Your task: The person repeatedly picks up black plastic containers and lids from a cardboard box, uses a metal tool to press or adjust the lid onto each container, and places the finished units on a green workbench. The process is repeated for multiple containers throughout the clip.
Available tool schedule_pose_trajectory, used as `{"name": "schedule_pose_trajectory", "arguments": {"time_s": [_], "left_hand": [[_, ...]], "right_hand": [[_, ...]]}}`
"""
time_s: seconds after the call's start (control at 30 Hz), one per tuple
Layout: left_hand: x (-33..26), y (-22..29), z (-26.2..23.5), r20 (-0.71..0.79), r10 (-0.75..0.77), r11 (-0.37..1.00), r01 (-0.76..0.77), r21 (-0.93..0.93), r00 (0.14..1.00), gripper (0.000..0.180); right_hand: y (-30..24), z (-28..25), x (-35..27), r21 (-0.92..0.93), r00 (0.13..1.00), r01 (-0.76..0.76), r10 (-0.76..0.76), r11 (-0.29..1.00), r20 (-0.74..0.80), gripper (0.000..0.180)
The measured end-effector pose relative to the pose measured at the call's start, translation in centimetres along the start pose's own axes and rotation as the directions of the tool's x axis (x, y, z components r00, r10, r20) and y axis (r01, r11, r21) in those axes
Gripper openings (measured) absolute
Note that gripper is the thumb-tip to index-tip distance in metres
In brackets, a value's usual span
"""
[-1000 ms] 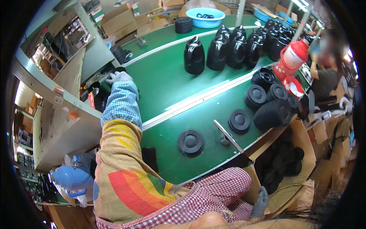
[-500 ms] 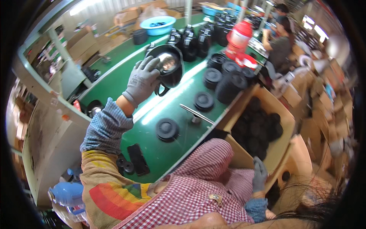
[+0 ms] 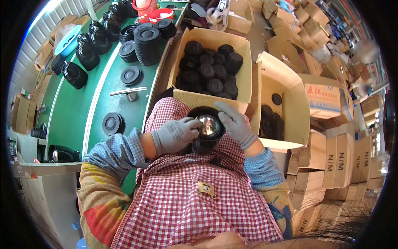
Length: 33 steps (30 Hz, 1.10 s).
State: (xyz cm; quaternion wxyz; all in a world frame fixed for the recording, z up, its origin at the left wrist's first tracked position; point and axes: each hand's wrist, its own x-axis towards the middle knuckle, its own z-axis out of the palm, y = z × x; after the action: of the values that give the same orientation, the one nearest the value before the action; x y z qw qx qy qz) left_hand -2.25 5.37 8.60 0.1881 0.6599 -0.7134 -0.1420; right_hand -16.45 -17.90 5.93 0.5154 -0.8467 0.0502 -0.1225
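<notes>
A black jug [image 3: 203, 143] with a shiny metal inside rests in my lap, its mouth tilted up toward me. My left hand [image 3: 176, 135], in a grey glove, is closed on its left side with the fingertips at the rim. On the other side my gloved right hand [image 3: 236, 126] curves along the rim, its fingers fairly straight and pressed against it. The jug's underside is hidden by my hands and apron. Nearest on the green bench are a round black lid [image 3: 112, 123], a metal T-shaped tool [image 3: 130, 95] and another black lid [image 3: 131, 76].
Stacked black lids [image 3: 147, 43] and several black jugs [image 3: 87, 52] stand farther along the green bench [image 3: 76, 114]. An open cardboard box [image 3: 245, 79] of black round parts lies just ahead; a second box [image 3: 292, 95] is to its right. Cartons [image 3: 344, 162] fill the right side.
The jug has come down from above the bench into my lap, carried by my left hand. My right hand has come from beside the box to the jug's rim. The view has swung right.
</notes>
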Motion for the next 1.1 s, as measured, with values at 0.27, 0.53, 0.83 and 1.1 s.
{"name": "schedule_pose_trajectory", "arguments": {"time_s": [0.27,0.53,0.83,1.1], "left_hand": [[-0.2,-0.6,3.9,-0.084,0.003,0.994,-0.012,-0.108,0.996,0.029],[-2.9,-7.7,-3.7,-0.519,-0.358,0.934,0.295,-0.202,0.776,0.036],[-9.0,-26.0,-5.1,-0.161,-0.909,0.335,0.903,0.268,0.385,0.110],[-11.0,-24.8,-7.5,-0.342,-0.733,0.580,0.803,0.139,0.588,0.047]], "right_hand": [[2.8,1.0,-0.5,-0.306,0.988,0.108,-0.069,0.946,0.135,0.039],[0.8,-0.5,-2.1,-0.414,0.912,0.223,-0.040,0.882,0.407,0.043],[-1.6,-0.5,-3.3,-0.161,0.980,0.188,-0.196,0.969,-0.031,0.032],[-1.3,-3.1,-4.1,0.033,0.943,-0.068,0.075,0.997,-0.326,0.029]]}}
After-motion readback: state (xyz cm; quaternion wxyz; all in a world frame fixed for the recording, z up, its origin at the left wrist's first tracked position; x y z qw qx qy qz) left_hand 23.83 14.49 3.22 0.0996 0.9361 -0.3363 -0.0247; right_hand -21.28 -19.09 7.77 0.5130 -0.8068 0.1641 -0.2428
